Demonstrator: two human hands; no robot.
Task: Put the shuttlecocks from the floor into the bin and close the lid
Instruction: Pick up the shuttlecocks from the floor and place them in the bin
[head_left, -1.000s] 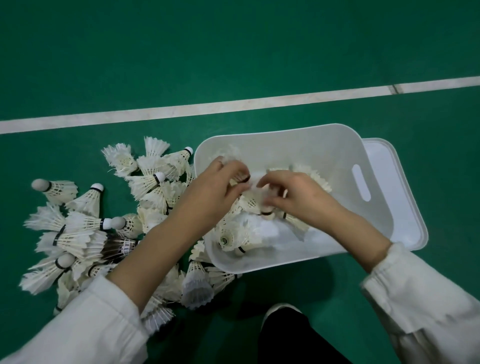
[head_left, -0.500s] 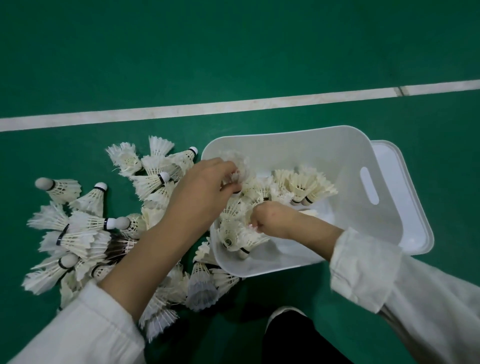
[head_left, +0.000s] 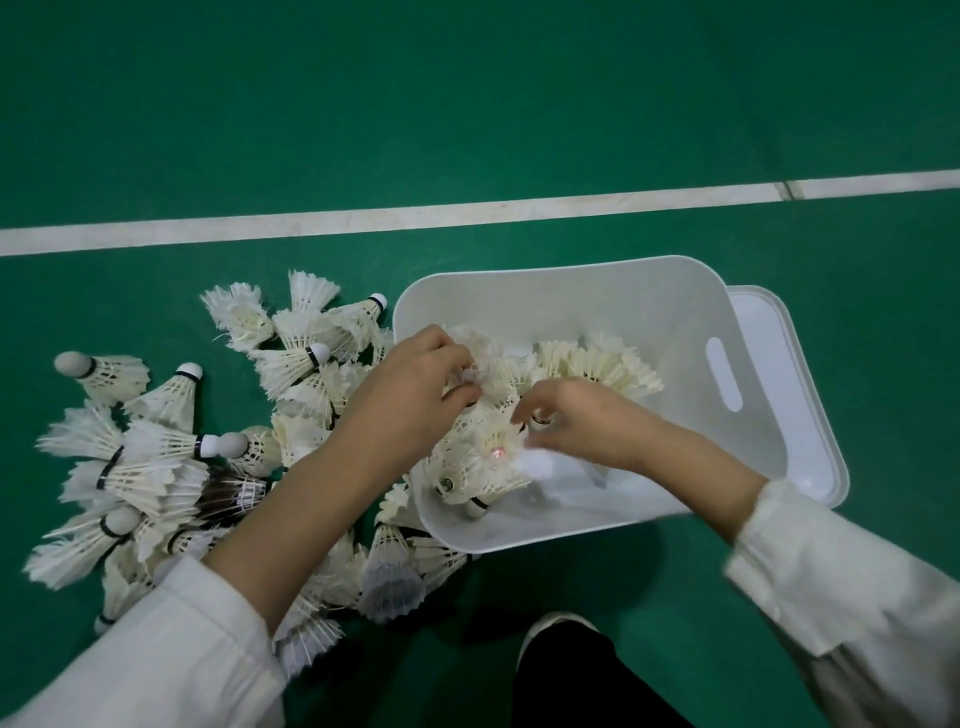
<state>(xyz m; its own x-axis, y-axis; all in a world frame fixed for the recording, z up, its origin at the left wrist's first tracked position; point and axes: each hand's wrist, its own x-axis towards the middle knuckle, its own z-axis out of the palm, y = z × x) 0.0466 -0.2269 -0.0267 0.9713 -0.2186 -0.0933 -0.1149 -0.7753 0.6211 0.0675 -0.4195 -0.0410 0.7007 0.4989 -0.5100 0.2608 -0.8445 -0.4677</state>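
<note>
A white plastic bin (head_left: 675, 312) stands open on the green floor, with its lid (head_left: 779, 364) lying under and behind its right side. Several white shuttlecocks (head_left: 597, 364) lie inside it. A big heap of shuttlecocks (head_left: 156, 467) covers the floor to the left of the bin. My left hand (head_left: 410, 389) is over the bin's left rim, fingers closed on a shuttlecock (head_left: 475, 358). My right hand (head_left: 576, 415) is inside the bin, fingertips pinching a shuttlecock (head_left: 540, 418) by its cork.
A white court line (head_left: 467, 213) crosses the floor beyond the bin. My dark trouser leg and shoe (head_left: 571, 670) are at the bottom centre, close to the bin's near edge. Shuttlecocks (head_left: 389, 571) also lie against the bin's near left corner.
My right hand has moved up and right inside the bin, from its near-left corner to the middle. My left hand stays at the left rim holding a shuttlecock.
</note>
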